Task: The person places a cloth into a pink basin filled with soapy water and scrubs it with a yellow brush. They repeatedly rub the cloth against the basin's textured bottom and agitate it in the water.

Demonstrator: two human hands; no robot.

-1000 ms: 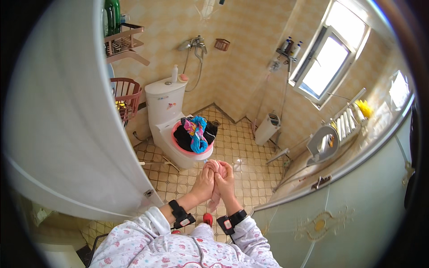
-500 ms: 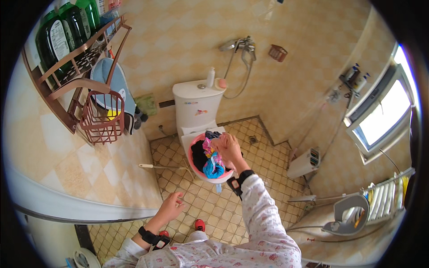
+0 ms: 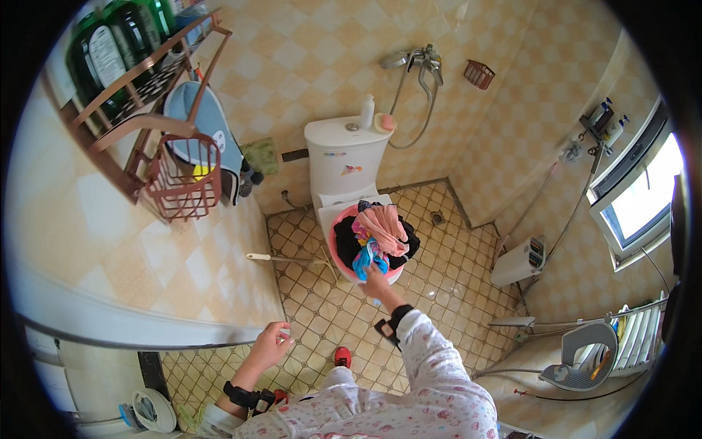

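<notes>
A pink basin [image 3: 336, 257] heaped with clothes stands on the white toilet [image 3: 344, 164]. A salmon-pink cloth [image 3: 385, 228] lies spread over the top of the heap, with a bright blue cloth [image 3: 363, 259] at its near side and black cloth [image 3: 346, 238] at the left. My right hand [image 3: 377, 283] is at the basin's near rim, its fingertips overlapping the lower edge of the blue cloth; I cannot tell whether they grip it. Off to the left, my left hand [image 3: 270, 346] hovers over the floor, fingers loosely bent and apart, holding nothing.
A white bottle [image 3: 367, 112] and a pink soap [image 3: 387, 122] stand on the cistern. A long-handled tool [image 3: 281, 258] lies left of the toilet. At upper left, a brown rack [image 3: 121, 135] carries green bottles. A white bin [image 3: 521, 263] stands by the right wall.
My right hand has left the pink cloth and moved back to the basin's near edge. The pink cloth now lies on the heap. The view has shifted slightly.
</notes>
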